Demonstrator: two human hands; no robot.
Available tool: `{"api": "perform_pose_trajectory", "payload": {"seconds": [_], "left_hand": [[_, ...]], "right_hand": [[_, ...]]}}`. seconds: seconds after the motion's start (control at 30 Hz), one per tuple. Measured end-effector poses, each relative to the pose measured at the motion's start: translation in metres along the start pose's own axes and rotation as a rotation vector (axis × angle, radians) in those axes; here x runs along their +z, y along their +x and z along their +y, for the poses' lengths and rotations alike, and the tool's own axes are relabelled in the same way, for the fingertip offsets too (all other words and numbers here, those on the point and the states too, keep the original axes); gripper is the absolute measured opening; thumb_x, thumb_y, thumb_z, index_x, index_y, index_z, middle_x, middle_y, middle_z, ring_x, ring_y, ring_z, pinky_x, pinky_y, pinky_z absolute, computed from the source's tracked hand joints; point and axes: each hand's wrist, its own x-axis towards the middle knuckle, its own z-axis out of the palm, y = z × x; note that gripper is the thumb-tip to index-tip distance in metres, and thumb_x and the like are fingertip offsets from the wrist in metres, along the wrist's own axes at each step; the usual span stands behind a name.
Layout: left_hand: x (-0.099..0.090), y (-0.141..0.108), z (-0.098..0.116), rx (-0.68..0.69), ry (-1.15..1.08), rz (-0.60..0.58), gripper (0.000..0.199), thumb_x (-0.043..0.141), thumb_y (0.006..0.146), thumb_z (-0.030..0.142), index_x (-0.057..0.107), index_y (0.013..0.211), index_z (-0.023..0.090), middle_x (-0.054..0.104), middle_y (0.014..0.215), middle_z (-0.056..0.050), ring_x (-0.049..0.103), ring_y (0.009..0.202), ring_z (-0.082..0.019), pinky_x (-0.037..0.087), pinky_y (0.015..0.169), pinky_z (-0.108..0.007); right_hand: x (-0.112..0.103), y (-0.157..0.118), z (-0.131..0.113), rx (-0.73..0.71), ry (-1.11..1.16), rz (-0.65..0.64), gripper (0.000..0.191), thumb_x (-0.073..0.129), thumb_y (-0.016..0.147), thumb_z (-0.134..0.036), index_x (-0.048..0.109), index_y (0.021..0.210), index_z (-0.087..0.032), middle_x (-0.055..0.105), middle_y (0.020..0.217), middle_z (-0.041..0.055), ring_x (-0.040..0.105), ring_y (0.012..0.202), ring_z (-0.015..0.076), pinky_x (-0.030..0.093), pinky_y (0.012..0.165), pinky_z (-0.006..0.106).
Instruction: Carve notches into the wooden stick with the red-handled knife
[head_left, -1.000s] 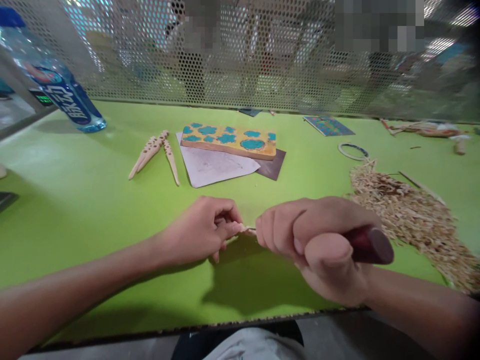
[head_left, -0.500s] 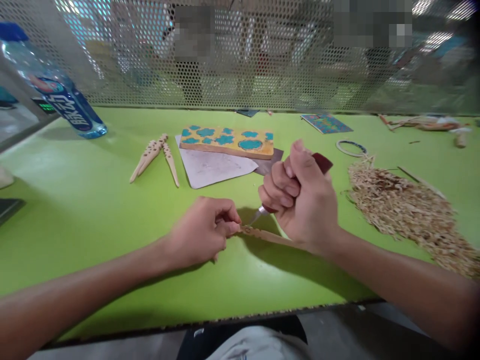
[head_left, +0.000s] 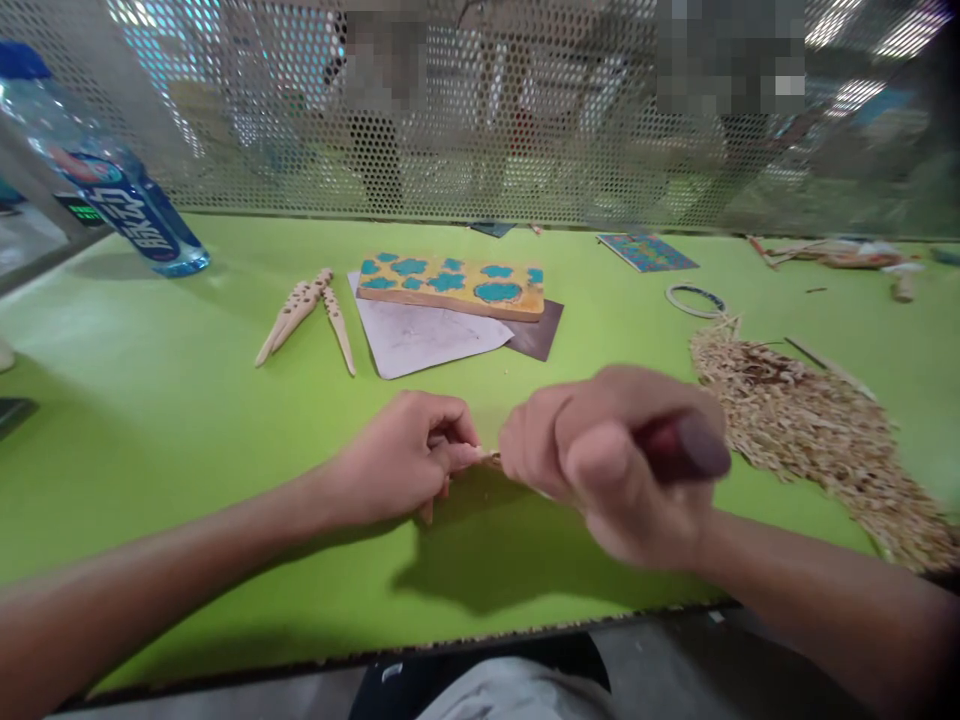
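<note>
Moved: right hand (head_left: 619, 465) back down to the wooden stick (head_left: 489, 459), beside the left hand (head_left: 397, 460).
Hands: left pinches the stick; right fist closes around a dark-handled carving knife (head_left: 684, 447).
Stick: between the hands, above the green surface (head_left: 187, 420).
Care: short, braced cuts away from the left hand.

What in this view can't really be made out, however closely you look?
Head view only:
- What the dark red handle carries: hidden inside the blurred right hand.
- Most of the pale wooden piece: hidden by the left hand and the right hand's fingers.
- What lies behind the perforated metal screen: broken up by the holes, blurred, partly pixelated.
- The far-right bundle: too small and blurred to name.
</note>
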Motion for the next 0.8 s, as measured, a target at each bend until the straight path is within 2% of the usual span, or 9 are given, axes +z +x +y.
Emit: {"api": "perform_pose_trajectory", "payload": {"seconds": [0.07,0.2,0.27,0.43,0.5,0.6,0.73,0.8], "left_hand": [[0.0,-0.001,0.0,0.014,0.002,0.009,0.009,0.063,0.083,0.016,0.059,0.075,0.017,0.055,0.05,0.005,0.055,0.037,-0.01,0.043,0.034,-0.017],[0.002,-0.002,0.002,-0.025,-0.001,0.045,0.008,0.06,0.084,0.013,0.06,0.076,0.016,0.054,0.049,0.005,0.052,0.034,-0.009,0.042,0.031,-0.016],[0.003,-0.003,0.001,-0.021,-0.004,0.055,0.008,0.059,0.085,0.013,0.062,0.078,0.016,0.053,0.049,0.006,0.05,0.032,-0.008,0.043,0.03,-0.016],[0.003,-0.002,0.001,-0.021,0.015,0.058,0.009,0.06,0.089,0.018,0.062,0.08,0.016,0.052,0.049,0.005,0.051,0.035,-0.009,0.045,0.03,-0.017],[0.002,-0.001,0.001,-0.034,0.018,0.051,0.008,0.06,0.089,0.018,0.063,0.081,0.016,0.052,0.049,0.005,0.051,0.036,-0.009,0.046,0.031,-0.018],[0.001,0.0,0.0,-0.032,0.021,0.033,0.007,0.059,0.089,0.018,0.063,0.083,0.017,0.052,0.05,0.005,0.052,0.036,-0.01,0.046,0.032,-0.018],[0.001,0.0,-0.001,-0.028,0.03,0.018,0.008,0.057,0.087,0.014,0.061,0.081,0.017,0.054,0.05,0.006,0.052,0.034,-0.009,0.044,0.032,-0.017],[0.0,0.0,-0.001,-0.014,0.025,0.009,0.009,0.057,0.087,0.014,0.059,0.079,0.017,0.054,0.05,0.006,0.053,0.035,-0.009,0.043,0.033,-0.017]], "right_hand": [[0.003,-0.002,-0.001,0.009,-0.07,-0.036,0.05,0.073,0.09,-0.047,0.046,0.055,-0.023,0.042,0.05,-0.0044,0.041,0.043,0.0103,0.032,0.044,0.029],[-0.002,0.012,0.004,0.095,0.15,0.163,0.047,0.072,0.092,-0.04,0.044,0.058,-0.023,0.034,0.048,-0.0083,0.029,0.039,0.0079,0.027,0.039,0.027],[-0.008,0.022,0.01,0.161,0.259,0.251,0.05,0.074,0.09,-0.043,0.041,0.058,-0.022,0.028,0.047,-0.0096,0.023,0.038,0.0066,0.022,0.036,0.025],[-0.023,0.037,0.028,0.33,0.361,0.43,0.056,0.078,0.084,-0.054,0.038,0.062,-0.022,0.028,0.051,-0.0105,0.023,0.04,0.0049,0.023,0.035,0.02],[-0.027,0.038,0.031,0.355,0.376,0.457,0.056,0.077,0.084,-0.055,0.038,0.062,-0.022,0.028,0.052,-0.0106,0.022,0.041,0.0047,0.024,0.035,0.02],[-0.024,0.034,0.025,0.287,0.343,0.398,0.054,0.075,0.088,-0.053,0.041,0.061,-0.021,0.029,0.051,-0.0098,0.025,0.04,0.0051,0.025,0.036,0.021],[-0.01,0.018,0.009,0.088,0.226,0.207,0.044,0.072,0.092,-0.04,0.048,0.06,-0.022,0.036,0.048,-0.0078,0.033,0.038,0.0075,0.029,0.038,0.024],[-0.004,0.007,0.003,0.037,0.141,0.12,0.042,0.07,0.094,-0.038,0.05,0.061,-0.023,0.038,0.048,-0.0069,0.035,0.04,0.0086,0.032,0.04,0.026]]}}
